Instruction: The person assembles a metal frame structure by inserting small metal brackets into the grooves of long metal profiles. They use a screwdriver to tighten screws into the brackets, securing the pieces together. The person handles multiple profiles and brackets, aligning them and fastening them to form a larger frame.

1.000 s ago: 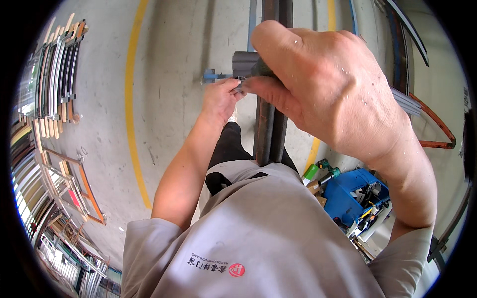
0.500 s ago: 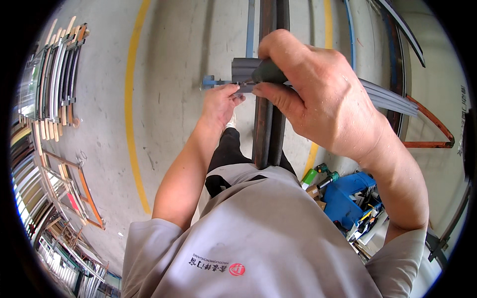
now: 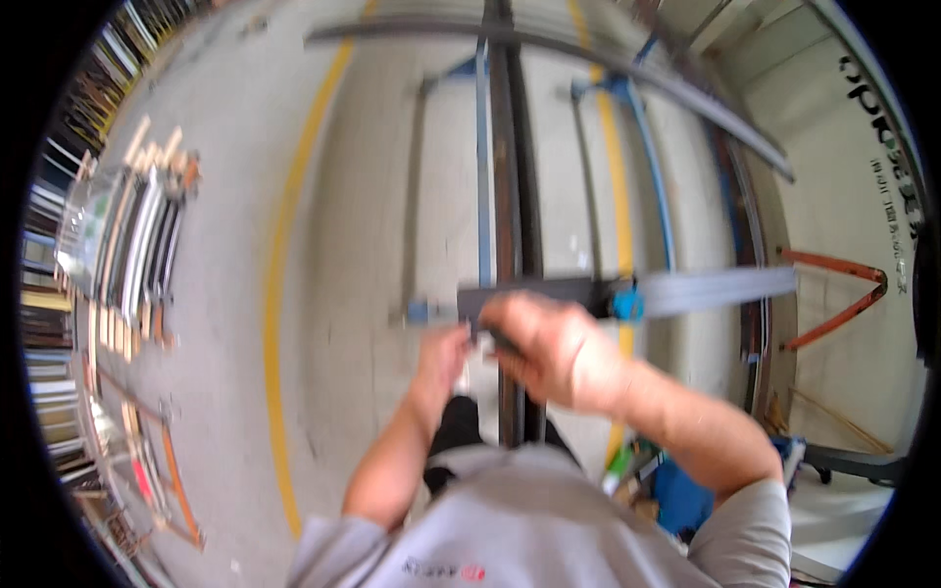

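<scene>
Both hands, left hand [image 3: 443, 355] and right hand [image 3: 549, 355], on a dark crossbar [image 3: 534, 293].

1. Whole frame is motion-blurred; edges are soft everywhere.
2. Right hand [image 3: 554, 353] covers the near end of the dark bar [image 3: 534, 292]; what its grip closes on can't be made out.
3. Left hand [image 3: 441, 358]: fingertips smeared, and contact with the bar is unclear.
4. Small blue piece [image 3: 419, 312] at the bar's left end is too blurred to identify.
5. Long dark rail [image 3: 510, 196] is hidden by the hands and torso at its lower stretch.
6. Blue container [image 3: 686, 495] by the right elbow is partly behind the arm; contents unreadable.
7. Stacked frames [image 3: 147, 245] on the floor at left are cut by the fisheye rim.
</scene>
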Motion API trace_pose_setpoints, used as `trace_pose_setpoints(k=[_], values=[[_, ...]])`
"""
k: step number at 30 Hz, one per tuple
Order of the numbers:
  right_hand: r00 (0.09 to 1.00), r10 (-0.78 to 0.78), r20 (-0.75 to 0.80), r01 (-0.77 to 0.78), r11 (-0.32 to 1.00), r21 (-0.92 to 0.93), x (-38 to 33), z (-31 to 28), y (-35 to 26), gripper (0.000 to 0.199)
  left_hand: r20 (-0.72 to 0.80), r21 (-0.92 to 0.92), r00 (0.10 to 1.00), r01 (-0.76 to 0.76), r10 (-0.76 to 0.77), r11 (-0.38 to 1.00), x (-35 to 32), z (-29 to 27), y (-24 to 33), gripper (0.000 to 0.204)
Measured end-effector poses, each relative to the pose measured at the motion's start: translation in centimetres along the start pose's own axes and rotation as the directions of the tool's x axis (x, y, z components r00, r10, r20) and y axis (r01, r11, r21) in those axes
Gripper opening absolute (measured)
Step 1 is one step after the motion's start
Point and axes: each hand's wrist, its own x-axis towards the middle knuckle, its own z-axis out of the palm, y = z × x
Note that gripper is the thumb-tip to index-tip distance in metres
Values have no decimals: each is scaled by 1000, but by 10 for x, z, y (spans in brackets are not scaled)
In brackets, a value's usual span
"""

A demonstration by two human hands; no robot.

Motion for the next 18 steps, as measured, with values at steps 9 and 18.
trace_pose_setpoints(k=[9,18], values=[[984,-82,159,56,985,165,-7,-4,4,36,64,40,993,96,-98,995,21,-8,-6,13],[877,388,-284,-390,919,54,-26,-5,28,42,13,18,998,62,-62,998,14,-3,-1,8]])
